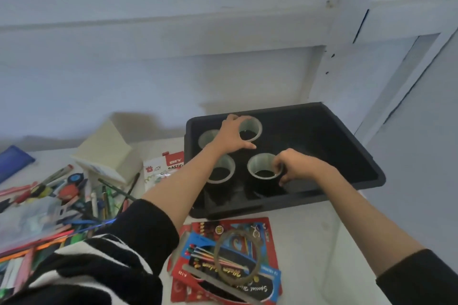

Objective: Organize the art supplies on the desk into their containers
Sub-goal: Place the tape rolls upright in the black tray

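Spacing the cups inside the black tray (347, 116), at the back of the desk (309, 242), seems the step in hand; each should stand upright, flat and clear of its neighbours. One tray holds four cups. The left hand (233, 136) spreads over the far right cup (256, 125), grip unclear. The right hand (295, 166) pinches the near right cup (257, 164) by its rim. Loose pens (62, 193) lie well left.

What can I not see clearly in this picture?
Head view:
- Far-left cup: half hidden behind the left hand, which grips the far-right cup.
- Near-right cup: rim partly hidden by the pinching right hand.
- Pen pile: blurred, cut by the left edge.
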